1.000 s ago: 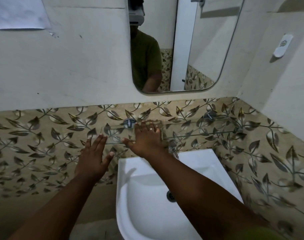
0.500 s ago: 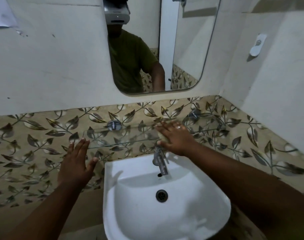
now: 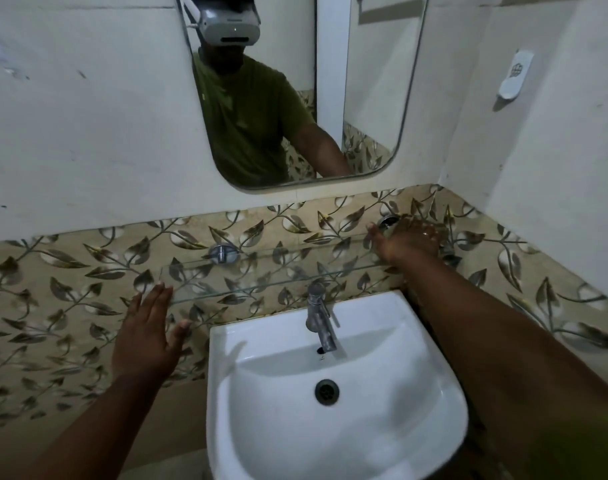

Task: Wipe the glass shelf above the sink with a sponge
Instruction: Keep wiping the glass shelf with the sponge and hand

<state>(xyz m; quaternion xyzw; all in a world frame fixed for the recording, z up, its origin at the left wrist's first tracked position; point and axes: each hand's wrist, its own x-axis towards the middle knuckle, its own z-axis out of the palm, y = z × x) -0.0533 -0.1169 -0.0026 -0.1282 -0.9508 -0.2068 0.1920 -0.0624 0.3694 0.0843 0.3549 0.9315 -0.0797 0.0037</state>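
The clear glass shelf (image 3: 278, 270) runs along the leaf-patterned tiles above the white sink (image 3: 382, 393). My right hand (image 3: 406, 242) lies palm down on the shelf's right end, by the right chrome bracket. The sponge is hidden beneath that palm and I cannot make it out. My left hand (image 3: 146, 330) hovers with fingers spread at the shelf's left end, fingertips close to its front left corner, holding nothing.
A chrome tap (image 3: 318, 317) rises just below the shelf's front edge. The left chrome bracket (image 3: 223, 252) fixes the shelf to the wall. A mirror (image 3: 365, 98) hangs above. The right wall, close to the shelf's end, carries a white holder (image 3: 515, 74).
My right hand has slid along the shelf from its left part, past the middle, to the right end. My left hand stayed by the left end. My view has shifted left and down.
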